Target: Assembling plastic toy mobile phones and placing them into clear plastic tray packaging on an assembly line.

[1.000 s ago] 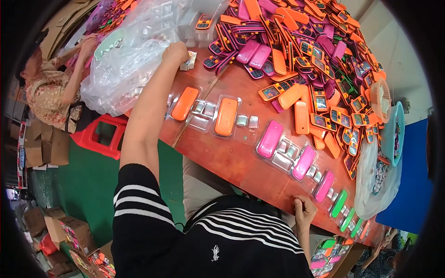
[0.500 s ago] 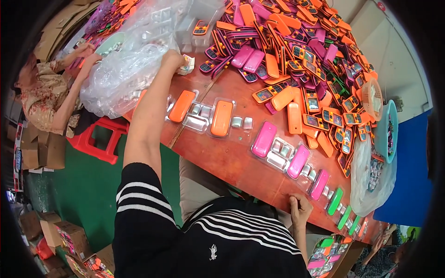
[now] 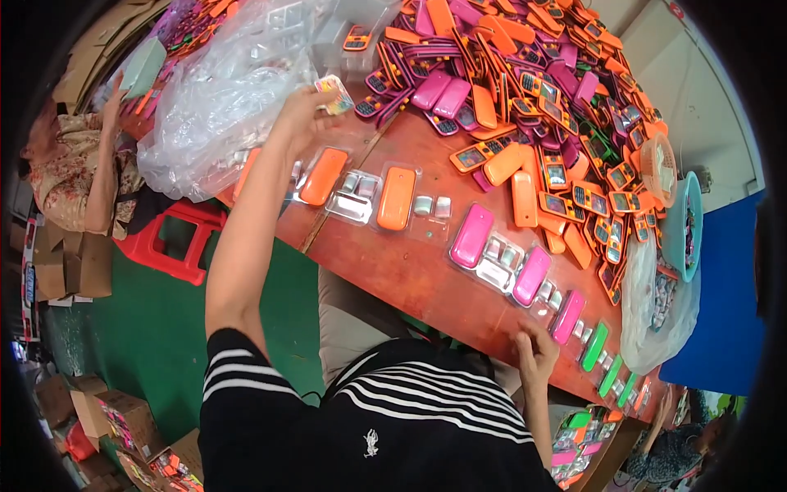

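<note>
My left hand is stretched out beside the clear plastic bag, its fingers closed on a small colourful printed card. Below that arm, clear blister trays lie in a row on the red-brown table, holding orange toy phones and small silvery pieces. The row runs on to the right with pink toy phones and green ones. At the near table edge, my right hand is empty, thumb and fingers apart, close to a pink toy phone.
A big heap of orange and purple toy phones covers the far table. The clear plastic bag bulges at left. At right stand a turquoise basin and a peach basket. A person sits beyond a red stool.
My left hand has lifted the card slightly up and turned it flatter to view. My right hand has moved up a little and its fingers have opened. The person at left has raised a pale green bowl.
</note>
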A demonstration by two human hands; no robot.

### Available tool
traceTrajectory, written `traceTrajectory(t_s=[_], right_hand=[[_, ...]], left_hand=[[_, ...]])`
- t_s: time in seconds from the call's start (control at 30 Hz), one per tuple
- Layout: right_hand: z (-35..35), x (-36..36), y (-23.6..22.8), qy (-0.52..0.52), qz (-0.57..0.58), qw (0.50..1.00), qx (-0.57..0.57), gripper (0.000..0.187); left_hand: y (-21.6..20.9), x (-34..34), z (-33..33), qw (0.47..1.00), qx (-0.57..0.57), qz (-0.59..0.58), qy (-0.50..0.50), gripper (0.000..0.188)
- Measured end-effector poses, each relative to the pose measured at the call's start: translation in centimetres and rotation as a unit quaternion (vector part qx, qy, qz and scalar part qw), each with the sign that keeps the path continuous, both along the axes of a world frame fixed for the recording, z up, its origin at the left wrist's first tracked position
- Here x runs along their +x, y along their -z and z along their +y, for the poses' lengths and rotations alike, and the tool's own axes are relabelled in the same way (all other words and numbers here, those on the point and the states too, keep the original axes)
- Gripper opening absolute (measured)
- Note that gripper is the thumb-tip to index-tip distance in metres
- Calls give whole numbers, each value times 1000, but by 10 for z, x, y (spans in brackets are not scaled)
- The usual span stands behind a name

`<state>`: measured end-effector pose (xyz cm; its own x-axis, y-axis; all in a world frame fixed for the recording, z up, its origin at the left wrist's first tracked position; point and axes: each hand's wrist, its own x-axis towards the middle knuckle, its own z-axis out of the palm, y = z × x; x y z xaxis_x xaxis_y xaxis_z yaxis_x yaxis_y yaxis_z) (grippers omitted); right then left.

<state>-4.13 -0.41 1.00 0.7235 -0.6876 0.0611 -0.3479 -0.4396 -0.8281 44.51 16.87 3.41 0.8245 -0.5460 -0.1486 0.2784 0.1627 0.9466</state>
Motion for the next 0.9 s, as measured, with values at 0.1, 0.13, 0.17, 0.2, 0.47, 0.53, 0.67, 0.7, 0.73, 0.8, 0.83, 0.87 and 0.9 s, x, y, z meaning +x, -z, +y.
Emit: traceTrajectory(t_s=[0.1,0.13,0.17,0.2,0.47,0.53,0.67,0.7,0.73,0.8,0.83,0.87,0.9], right_hand=[[20,71,-31,-83,-49,995,25,20],[22,102,-39,-116,-40,992,33,20],[22,133,-39,-156,-56,985,39,19],[32,165,-46,-188,-71,977,75,22],[86,253,-17,-353,-3,884,308,23],[100,262,-7,-363,-24,874,323,17],[122,288,-5,-359,-37,911,201,18],[127,299,2,-356,-88,925,101,19],[134,307,-8,-353,-114,927,-45,15],[142,331,2,-367,-163,902,-160,13],[148,342,7,-379,-213,859,-269,11],[154,349,10,-368,-178,852,-326,12],[158,353,11,-372,-177,851,-326,12]], left_hand=[[8,-70,7,987,-98,63,107,22],[5,-98,8,987,-83,97,96,23],[0,-126,12,986,-68,131,81,25],[11,-145,17,983,-93,149,59,27],[28,-208,72,930,-226,285,-50,26],[27,-212,89,922,-260,278,-73,27],[47,-205,119,943,-201,194,-182,18],[51,-205,126,938,-199,186,-213,16],[56,-203,133,933,-198,178,-241,14],[62,-201,140,929,-187,188,-257,14],[65,-202,143,927,-178,191,-267,15],[68,-203,145,925,-170,194,-278,15],[70,-204,146,923,-172,207,-277,19]])
